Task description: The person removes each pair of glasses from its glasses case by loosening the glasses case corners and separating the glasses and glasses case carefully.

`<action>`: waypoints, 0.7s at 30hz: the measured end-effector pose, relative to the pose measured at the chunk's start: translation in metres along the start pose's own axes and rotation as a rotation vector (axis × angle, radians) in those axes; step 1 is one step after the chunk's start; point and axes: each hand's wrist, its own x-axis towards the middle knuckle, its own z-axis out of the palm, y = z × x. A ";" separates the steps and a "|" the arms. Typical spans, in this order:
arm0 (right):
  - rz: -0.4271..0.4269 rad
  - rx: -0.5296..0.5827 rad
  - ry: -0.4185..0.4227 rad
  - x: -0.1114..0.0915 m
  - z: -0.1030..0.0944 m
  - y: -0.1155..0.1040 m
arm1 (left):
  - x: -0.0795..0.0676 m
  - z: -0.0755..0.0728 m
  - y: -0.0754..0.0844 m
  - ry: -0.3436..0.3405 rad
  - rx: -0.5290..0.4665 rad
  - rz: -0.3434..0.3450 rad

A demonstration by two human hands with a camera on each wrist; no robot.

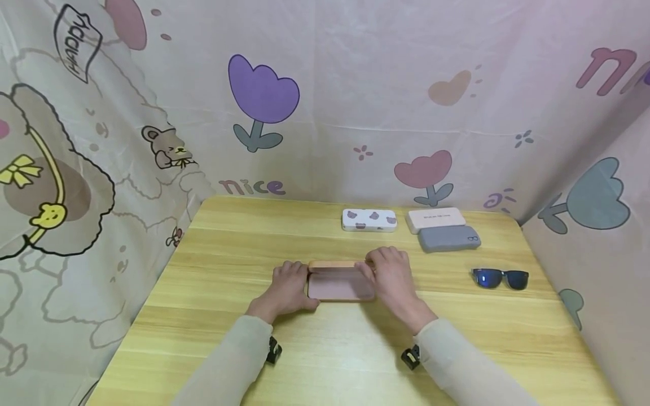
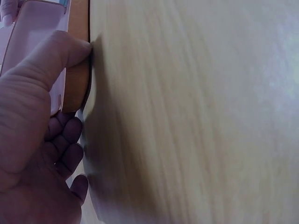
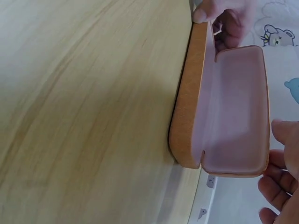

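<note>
An orange glasses case (image 1: 340, 286) with a pink lining stands on the table in front of me, its lid (image 3: 238, 109) raised. Nothing lies on the part of the lining that shows. My left hand (image 1: 288, 288) grips the left end of the case. In the left wrist view its thumb (image 2: 70, 49) presses the front wall, while the other fingers curl at the end. At the lid's right end is my right hand (image 1: 393, 279), thumb and fingers at the lid's edge. The right wrist view shows the fingertips (image 3: 275, 161) right at the rim.
Along the back of the table (image 1: 228, 225) lie a white case with bear prints (image 1: 369, 220), a pale pink case (image 1: 435, 217) and a grey case (image 1: 448, 239). Dark blue sunglasses (image 1: 501, 279) rest at the right. Printed curtains (image 1: 325, 113) hang behind and beside the table.
</note>
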 end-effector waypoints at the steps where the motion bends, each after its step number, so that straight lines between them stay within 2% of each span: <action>1: 0.010 -0.002 -0.004 0.000 0.000 -0.001 | 0.000 0.000 0.000 -0.001 -0.001 0.001; 9: 0.058 -0.018 -0.010 0.002 0.001 -0.005 | 0.000 -0.001 0.000 -0.005 -0.003 0.002; 21: -0.003 -0.087 0.036 0.001 0.002 -0.005 | 0.001 -0.002 -0.001 -0.019 0.000 0.002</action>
